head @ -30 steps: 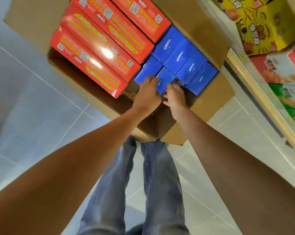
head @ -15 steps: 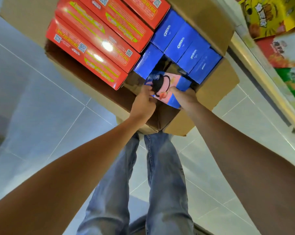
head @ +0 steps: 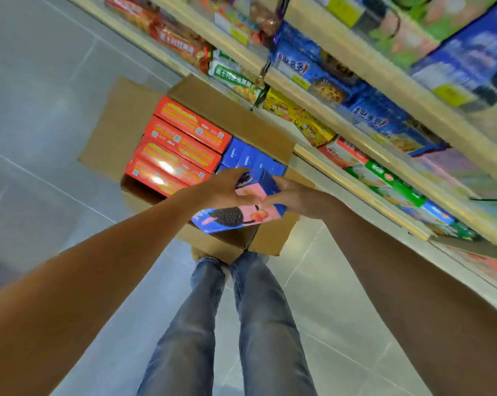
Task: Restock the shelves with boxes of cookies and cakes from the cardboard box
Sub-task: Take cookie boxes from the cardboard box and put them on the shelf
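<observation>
L hand (head: pixel 227 190) & R hand (head: pixel 297 195) meet at frame centre. Both have fingers curled round a blue-pink Oreo box (head: pixel 233 217), L gripping its left side, R its right. The box is tilted in the air over the near edge of the cardboard box (head: pixel 121 130). It may be 2 boxes pressed together; too blurred to tell.

The carton sits centre-left on the tiled floor (head: pixel 41 110) w/ flaps open. Inside:
- 4 red boxes (head: pixel 181 147) side by side on its left.
- Blue Oreo boxes (head: pixel 241 156) on its right, approx. 3 tops showing, the rest behind the hands.

Shelves (head: pixel 384 72) cross the upper right, packed w/ snack packs. Jeans (head: pixel 255 310) are at bottom centre.
</observation>
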{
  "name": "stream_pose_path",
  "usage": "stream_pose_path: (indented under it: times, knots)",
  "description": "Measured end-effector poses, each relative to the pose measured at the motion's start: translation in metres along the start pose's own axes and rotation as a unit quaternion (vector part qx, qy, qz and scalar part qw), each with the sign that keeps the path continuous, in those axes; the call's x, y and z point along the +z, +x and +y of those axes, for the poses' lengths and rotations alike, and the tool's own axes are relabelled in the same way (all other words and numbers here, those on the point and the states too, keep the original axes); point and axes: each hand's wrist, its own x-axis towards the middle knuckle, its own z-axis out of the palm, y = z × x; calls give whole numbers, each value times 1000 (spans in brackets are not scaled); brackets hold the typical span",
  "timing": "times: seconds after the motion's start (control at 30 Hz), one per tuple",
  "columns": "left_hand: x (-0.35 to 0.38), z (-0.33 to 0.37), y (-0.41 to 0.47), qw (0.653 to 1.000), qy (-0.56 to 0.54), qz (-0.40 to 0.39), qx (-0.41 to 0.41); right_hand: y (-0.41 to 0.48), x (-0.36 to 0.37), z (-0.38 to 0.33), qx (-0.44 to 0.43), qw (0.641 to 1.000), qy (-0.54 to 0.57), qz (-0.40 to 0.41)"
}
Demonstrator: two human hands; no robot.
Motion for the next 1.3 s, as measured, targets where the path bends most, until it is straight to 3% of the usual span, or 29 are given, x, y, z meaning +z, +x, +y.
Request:
stream_pose_path:
  times: [0.17, 0.33, 0.53, 0.7, 0.9, 1.0, 1.07, 1.2, 1.3]
  knots:
    - [-68, 79, -75, 996, 31, 37, 79, -101, -9, -76, -84, 996, 24, 17]
    - [-114, 166, -151, 974, 167, 117, 100, -202, -7, -129, -178, 979, 33, 93]
    - [-181, 259, -242, 951, 131, 214, 180, -352, -11, -212, -233, 949, -76, 198]
    - [-219, 334, -315, 912, 94, 300, 264, -458, 4, -264, -303, 895, -99, 313]
    - [-239, 404, -405, 859, 81, 358, 357, -551, 15, -301, -359, 753, -140, 534]
    - [-252, 437, -431, 825, 99, 401, 386, -595, 14, -315, -394, 689, -132, 594]
    - [-258, 455, -444, 787, 142, 452, 396, -624, 11, -320, -426, 656, -112, 613]
    - [-278, 481, -461, 677, 175, 584, 413, -676, -9, -328, -461, 597, -29, 656]
    - [-295, 496, -466, 644, 141, 619, 426, -705, -28, -336, -485, 545, 69, 680]
